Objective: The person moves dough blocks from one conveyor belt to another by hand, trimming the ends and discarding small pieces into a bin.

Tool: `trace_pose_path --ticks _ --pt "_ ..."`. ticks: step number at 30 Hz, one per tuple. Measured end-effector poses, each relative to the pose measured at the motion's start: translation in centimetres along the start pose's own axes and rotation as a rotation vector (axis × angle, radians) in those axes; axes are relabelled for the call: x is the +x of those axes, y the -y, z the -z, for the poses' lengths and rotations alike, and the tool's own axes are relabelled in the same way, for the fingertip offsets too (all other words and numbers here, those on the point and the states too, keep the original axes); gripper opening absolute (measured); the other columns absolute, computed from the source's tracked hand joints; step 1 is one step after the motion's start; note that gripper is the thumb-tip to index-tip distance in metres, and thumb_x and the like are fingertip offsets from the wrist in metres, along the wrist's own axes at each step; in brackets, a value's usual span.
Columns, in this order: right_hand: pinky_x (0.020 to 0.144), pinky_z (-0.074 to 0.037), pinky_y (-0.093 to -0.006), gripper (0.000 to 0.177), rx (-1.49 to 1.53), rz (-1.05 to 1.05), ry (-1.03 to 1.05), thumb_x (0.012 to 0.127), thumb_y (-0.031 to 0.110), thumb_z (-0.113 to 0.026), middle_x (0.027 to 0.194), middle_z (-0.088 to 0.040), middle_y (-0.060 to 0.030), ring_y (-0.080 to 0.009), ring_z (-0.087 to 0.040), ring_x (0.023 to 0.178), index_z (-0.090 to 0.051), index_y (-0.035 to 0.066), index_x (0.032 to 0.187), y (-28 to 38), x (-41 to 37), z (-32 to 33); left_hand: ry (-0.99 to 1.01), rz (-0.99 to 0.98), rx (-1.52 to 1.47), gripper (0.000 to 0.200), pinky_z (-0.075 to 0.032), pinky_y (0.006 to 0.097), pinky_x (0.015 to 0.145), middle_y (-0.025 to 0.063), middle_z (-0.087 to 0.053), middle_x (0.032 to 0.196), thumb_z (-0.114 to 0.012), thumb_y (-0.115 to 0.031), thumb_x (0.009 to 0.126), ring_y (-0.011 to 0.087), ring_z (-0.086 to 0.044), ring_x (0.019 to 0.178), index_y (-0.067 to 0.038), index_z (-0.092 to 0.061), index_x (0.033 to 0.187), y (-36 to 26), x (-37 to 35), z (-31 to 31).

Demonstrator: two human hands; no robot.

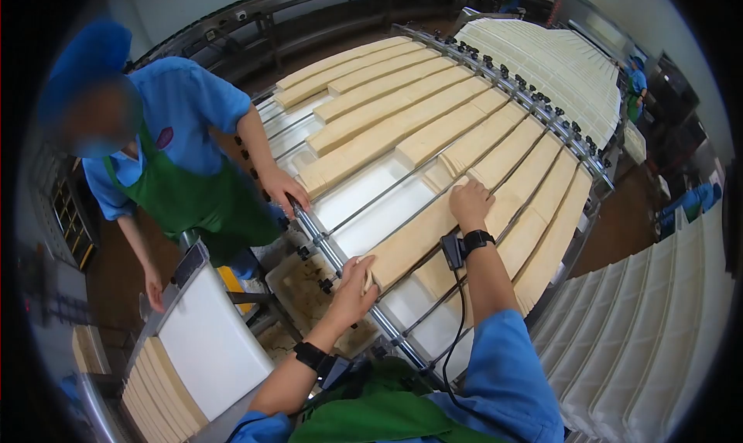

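A long, flat stack of pale beige sheets (pixel 414 240) lies lengthwise in one lane of the conveyor, between my two hands. My left hand (pixel 354 290) wraps round its near end, the thumb and fingers closed on the sheet edges. At the far end my right hand (pixel 470 201) grips the stack with curled fingers, partly hiding that corner. Similar beige stacks (pixel 402 106) fill the lanes beyond and to both sides, split by thin metal rods (pixel 371 203). Both my wrists wear black straps with small devices, and a cable hangs from the right one.
A co-worker in a green apron (pixel 193 203) stands at left, one hand at the metal rail (pixel 313 230). A white belt (pixel 213 342) carries more beige sheets (pixel 159 389) at lower left. White corrugated panels (pixel 642 327) stand at right. Another white conveyor (pixel 542 63) runs behind.
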State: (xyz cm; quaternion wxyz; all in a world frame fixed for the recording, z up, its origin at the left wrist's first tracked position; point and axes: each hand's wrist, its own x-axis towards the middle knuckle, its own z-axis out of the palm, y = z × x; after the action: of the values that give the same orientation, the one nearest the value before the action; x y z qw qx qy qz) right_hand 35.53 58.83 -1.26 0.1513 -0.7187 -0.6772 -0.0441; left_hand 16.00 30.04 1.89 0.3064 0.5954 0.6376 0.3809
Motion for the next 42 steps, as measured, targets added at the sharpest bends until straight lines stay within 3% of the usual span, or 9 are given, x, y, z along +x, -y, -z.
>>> trace_pose_path --ticks 9,11,15,19,23,29,34,37,42 --pt "0.105 -0.025 -0.0556 0.053 0.081 0.17 -0.047 0.09 0.038 -0.049 0.139 -0.043 -0.0184 -0.039 -0.036 0.13 -0.05 0.002 0.128 0.3 -2.6 1.6 0.044 -0.087 0.006 0.053 -0.036 0.0382 0.105 0.0288 -0.027 0.146 -0.052 -0.002 0.089 0.0439 -0.039 0.13 -0.009 -0.038 0.14 0.4 1.9 -1.2" --pt "0.111 -0.015 -0.0582 0.065 0.167 0.147 0.166 0.092 0.046 -0.046 0.151 -0.03 -0.0189 -0.041 -0.025 0.139 -0.039 0.003 0.141 0.9 -3.5 1.1 0.105 -0.015 -0.185 0.054 -0.04 0.0331 0.098 0.0254 -0.026 0.15 -0.05 0.001 0.088 0.0346 -0.04 0.132 -0.009 -0.041 0.14 0.5 1.8 -0.9" --pt "0.114 -0.009 -0.0588 0.072 0.182 0.172 0.234 0.093 0.049 -0.044 0.155 -0.022 -0.0186 -0.04 -0.015 0.144 -0.029 0.003 0.147 1.6 -3.6 1.1 -0.062 -0.131 -0.042 0.052 -0.04 0.031 0.098 0.0216 -0.032 0.148 -0.045 0.005 0.085 0.0299 -0.041 0.133 -0.008 -0.044 0.135 1.5 -0.8 0.7" --pt "0.113 -0.013 -0.0585 0.08 0.095 0.1 0.283 0.092 0.054 -0.046 0.155 -0.021 -0.0201 -0.039 -0.015 0.144 -0.024 0.001 0.148 0.7 -2.8 0.4 -0.183 -0.04 -0.287 0.051 -0.036 0.0375 0.106 0.0207 -0.028 0.149 -0.051 0.002 0.085 0.0349 -0.038 0.133 -0.007 -0.047 0.134 2.8 -5.5 3.4" --pt "0.107 -0.027 -0.0575 0.075 0.065 0.32 0.14 0.088 0.047 -0.058 0.144 -0.037 -0.0232 -0.0408 -0.033 0.133 -0.034 -0.002 0.139 2.0 -5.7 1.8 -0.327 0.007 0.015 0.058 -0.037 0.0392 0.105 0.0183 -0.02 0.149 -0.065 -0.009 0.086 0.0311 -0.04 0.129 -0.007 -0.041 0.139 5.1 -10.9 5.6" --pt "0.107 -0.023 -0.06 0.045 0.163 0.653 0.166 0.092 0.021 -0.05 0.134 -0.051 -0.0169 -0.036 -0.042 0.128 -0.046 0.007 0.135 7.0 -14.7 4.7 -0.592 0.194 -0.366 0.041 -0.046 0.0294 0.086 0.0083 -0.054 0.107 -0.058 -0.007 0.092 0.0156 -0.056 0.097 -0.007 -0.048 0.132 8.3 -19.3 7.8" --pt "0.072 -0.048 -0.0386 0.018 0.546 0.977 0.5 0.088 0.004 -0.047 0.084 -0.065 -0.0164 -0.0324 -0.064 0.08 -0.063 0.004 0.095 13.1 -22.6 7.9 -1.003 0.272 -0.085 0.013 -0.047 0.0277 0.071 0.0048 -0.056 0.087 -0.055 -0.004 0.092 0.0128 -0.057 0.077 -0.003 -0.065 0.101 9.2 -26.7 11.1" --pt "0.071 -0.049 -0.0392 0.017 0.677 1.304 0.637 0.086 0.004 -0.052 0.083 -0.064 -0.0163 -0.033 -0.062 0.077 -0.066 0.005 0.096 16.1 -28.4 8.5 -1.3 0.382 -0.178 0.012 -0.047 0.0294 0.071 0.0086 -0.058 0.086 -0.056 -0.004 0.09 0.0187 -0.058 0.077 -0.002 -0.065 0.097 10.5 -30.7 12.6" --pt "0.069 -0.049 -0.0386 0.021 0.61 1.42 1.004 0.085 0.004 -0.057 0.082 -0.064 -0.0156 -0.0312 -0.062 0.074 -0.067 0.005 0.103 21.8 -37.8 11.6 -1.705 0.61 0.119 0.024 -0.049 0.031 0.076 0.0122 -0.061 0.099 -0.062 -0.01 0.089 0.0192 -0.059 0.086 -0.001 -0.059 0.111 14.6 -40.2 16.8"
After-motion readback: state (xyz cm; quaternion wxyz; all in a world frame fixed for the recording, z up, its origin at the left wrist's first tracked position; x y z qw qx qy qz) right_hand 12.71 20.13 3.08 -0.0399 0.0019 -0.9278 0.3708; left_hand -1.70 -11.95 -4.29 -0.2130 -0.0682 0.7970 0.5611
